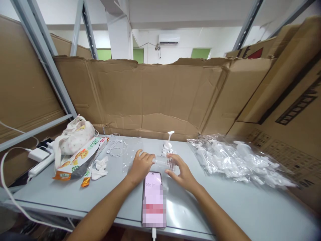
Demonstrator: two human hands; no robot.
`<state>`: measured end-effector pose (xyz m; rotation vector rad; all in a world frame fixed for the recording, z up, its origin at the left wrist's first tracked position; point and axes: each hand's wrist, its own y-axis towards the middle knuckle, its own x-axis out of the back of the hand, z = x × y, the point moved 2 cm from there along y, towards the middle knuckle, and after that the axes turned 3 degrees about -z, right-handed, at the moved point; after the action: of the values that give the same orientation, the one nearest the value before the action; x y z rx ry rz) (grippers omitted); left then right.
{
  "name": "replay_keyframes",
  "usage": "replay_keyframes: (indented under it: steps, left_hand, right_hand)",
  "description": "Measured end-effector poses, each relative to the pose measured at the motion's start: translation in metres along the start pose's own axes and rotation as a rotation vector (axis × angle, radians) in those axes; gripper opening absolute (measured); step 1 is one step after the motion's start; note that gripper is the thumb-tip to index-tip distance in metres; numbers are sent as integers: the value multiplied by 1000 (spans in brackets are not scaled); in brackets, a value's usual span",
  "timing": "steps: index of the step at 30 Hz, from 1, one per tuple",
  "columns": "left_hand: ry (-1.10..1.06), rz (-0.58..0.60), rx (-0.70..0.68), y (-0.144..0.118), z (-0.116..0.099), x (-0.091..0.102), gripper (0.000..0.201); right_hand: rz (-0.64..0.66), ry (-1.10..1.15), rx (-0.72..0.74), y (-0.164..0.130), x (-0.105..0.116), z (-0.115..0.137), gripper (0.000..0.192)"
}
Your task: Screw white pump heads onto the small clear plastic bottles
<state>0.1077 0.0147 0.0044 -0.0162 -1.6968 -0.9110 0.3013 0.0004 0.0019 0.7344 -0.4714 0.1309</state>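
1. Cylinder (163,162) of clear plastic lies sideways between the person's two hands, just beyond the phone (153,197); whether it touches the worktop (250,211) I can't tell.
2. The left hand (140,166) has its fingers clamped on one end, the right hand (185,173) curls thumb and fingers around the other; gripping both ends probably steadies it.
3. The phone lies face up by the front edge, its cable (154,233) dropping over, presumably so the digits can be read.
4. Loose white parts (167,147) sit just behind, likely for a short reach.
5. The clear bag of white pieces (225,160) fills the right rear; bare surface in front leaves the right forearm room.
6. Leftward, crumpled tissue (99,169) and a snack packet (80,157) narrow things; a cardboard wall (173,97) closes the back.
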Motion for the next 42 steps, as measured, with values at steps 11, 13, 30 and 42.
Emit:
replay_keyframes:
  steps: [11, 13, 30, 42]
  left_hand:
    - [136, -149, -4, -8, -10, 0, 28]
    - [128, -143, 0, -7, -11, 0, 28]
    - [41, -97, 77, -4, -7, 2, 26]
    - [-98, -18, -69, 34, -31, 5, 24]
  right_hand:
    - [-114, 492, -674, -2, -12, -5, 40]
    - [-114, 581, -749, -1, -12, -7, 41]
    - [-149, 296, -437, -4, -6, 10, 41]
    - [-175, 401, -281, 2, -3, -7, 49]
